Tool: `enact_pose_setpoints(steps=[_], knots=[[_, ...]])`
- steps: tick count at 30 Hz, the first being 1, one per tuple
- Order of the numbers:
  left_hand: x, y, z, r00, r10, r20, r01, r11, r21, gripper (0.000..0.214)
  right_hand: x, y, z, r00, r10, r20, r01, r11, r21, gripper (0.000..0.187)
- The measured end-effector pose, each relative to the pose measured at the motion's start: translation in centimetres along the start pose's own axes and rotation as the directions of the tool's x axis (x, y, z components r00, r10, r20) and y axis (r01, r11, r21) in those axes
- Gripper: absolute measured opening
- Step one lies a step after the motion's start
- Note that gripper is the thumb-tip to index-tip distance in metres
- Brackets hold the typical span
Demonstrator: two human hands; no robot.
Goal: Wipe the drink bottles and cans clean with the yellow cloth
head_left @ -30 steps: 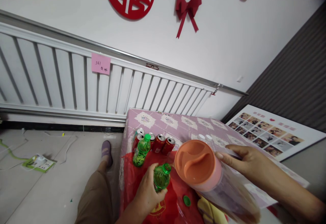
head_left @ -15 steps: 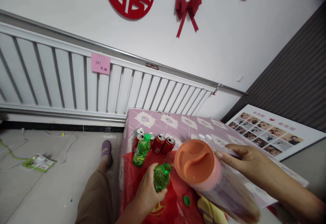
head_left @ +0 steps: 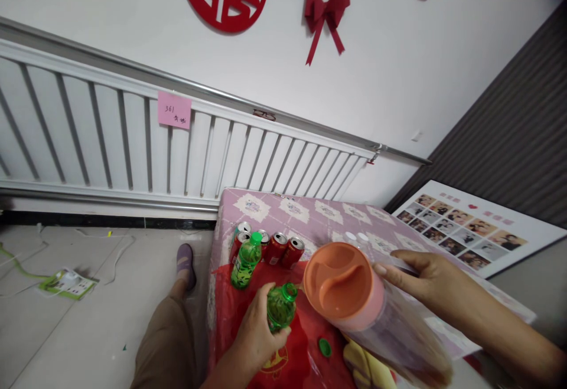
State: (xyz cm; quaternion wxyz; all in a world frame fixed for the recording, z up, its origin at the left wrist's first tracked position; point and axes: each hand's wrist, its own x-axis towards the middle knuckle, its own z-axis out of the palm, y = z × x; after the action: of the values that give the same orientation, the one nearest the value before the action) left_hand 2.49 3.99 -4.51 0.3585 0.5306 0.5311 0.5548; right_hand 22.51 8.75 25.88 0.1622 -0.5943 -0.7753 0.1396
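My left hand [head_left: 257, 336] is wrapped round an uncapped green plastic bottle [head_left: 280, 307] standing on a red cloth [head_left: 230, 312]. Its green cap [head_left: 325, 347] lies loose on the cloth to the right. My right hand [head_left: 425, 280] grips a clear pitcher [head_left: 390, 333] with an orange lid [head_left: 339, 280], tilted so the lid points toward the bottle's mouth. The lid's rim sits just right of the bottle's neck, apart from it.
A capped green bottle [head_left: 245, 261] and several red drink cans [head_left: 277, 247] stand at the table's [head_left: 310, 212] left side. A white radiator cover [head_left: 133, 141] runs along the wall. My leg [head_left: 163, 342] is left of the table. A photo board [head_left: 478, 229] leans at right.
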Motion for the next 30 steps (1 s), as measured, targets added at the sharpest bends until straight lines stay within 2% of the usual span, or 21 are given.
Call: enact_pose_setpoints(steps=[8,22,30], knots=[[0.06,0.39,-0.18,1.000,-0.009,0.024,0.008,1.000,0.025,0.087,0.02,0.19,0.09,1.000,0.001,0.001,-0.001,1.000,0.009,0.060],[-0.03,0.13,-0.06,1.000,-0.008,0.001,0.008,1.000,0.007,0.087,0.01,0.05,0.22,0.999,-0.025,-0.036,0.025,1.000,0.018,0.062],[-0.02,0.09,-0.06,1.000,-0.007,-0.004,0.007,1.000,0.001,0.088,0.02,-0.12,0.34,1.000,0.015,-0.005,-0.015,0.999,0.046,0.062]])
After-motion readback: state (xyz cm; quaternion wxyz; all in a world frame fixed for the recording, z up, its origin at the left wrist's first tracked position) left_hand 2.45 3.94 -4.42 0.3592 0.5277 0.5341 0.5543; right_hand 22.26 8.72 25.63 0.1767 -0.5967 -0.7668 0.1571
